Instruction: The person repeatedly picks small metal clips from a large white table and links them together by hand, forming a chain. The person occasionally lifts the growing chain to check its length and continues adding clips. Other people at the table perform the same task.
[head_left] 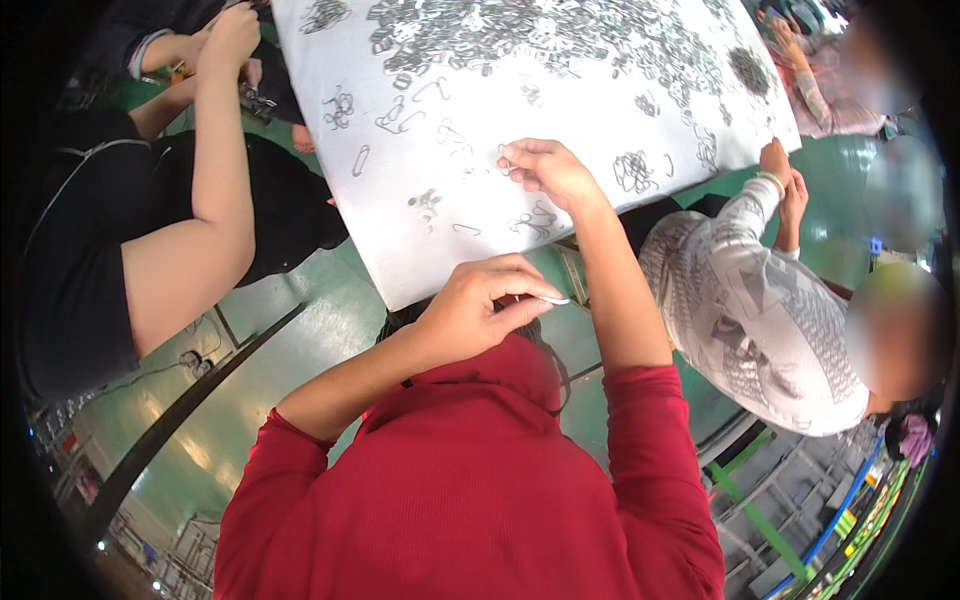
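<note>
My left hand [475, 305] is in front of the near table edge, its thumb and fingers closed on a small pale metal loop [557, 300] whose tip sticks out. Over the white tabletop [390, 255], my right hand [550, 172] pinches a small wire piece [503, 160], mostly hidden by the fingertips. Below the right hand lies a little group of bent wire hooks [533, 219]. A single oblong wire link [360, 160] rests farther left, and a tangle of dark wire rings [633, 172] is right of the right hand.
A wide heap of metal links [470, 35] covers the far part of the table. Small green-tinted bits [425, 203] lie near the front left. A person in black [190, 200] is close on the left; one in a patterned shirt [740, 300] is close on the right.
</note>
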